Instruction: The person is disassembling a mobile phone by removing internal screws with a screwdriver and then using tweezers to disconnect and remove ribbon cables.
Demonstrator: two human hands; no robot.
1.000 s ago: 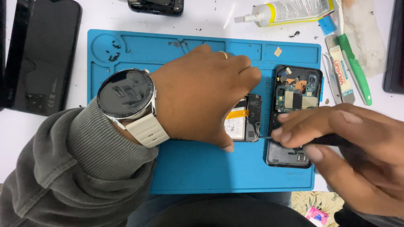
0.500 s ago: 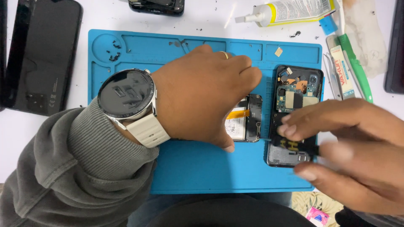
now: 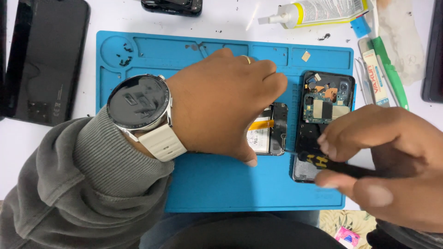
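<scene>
on blue mat (image 3: 207, 184), left hand (image 3: 221, 106) pressing opened phone (image 3: 270, 131), right hand (image 3: 387, 161) clamped on screwdriver (image 3: 341, 167)

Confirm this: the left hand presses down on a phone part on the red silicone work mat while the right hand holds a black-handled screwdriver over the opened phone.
One detail is wrong: the silicone work mat is blue, not red, as the head view shows. Otherwise yes: the left hand presses on the phone part, and the right hand holds the black-handled screwdriver over the opened phone.

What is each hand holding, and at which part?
The right hand grips a black screwdriver by its handle. The left hand presses down on a phone part, covering its left side.
</scene>
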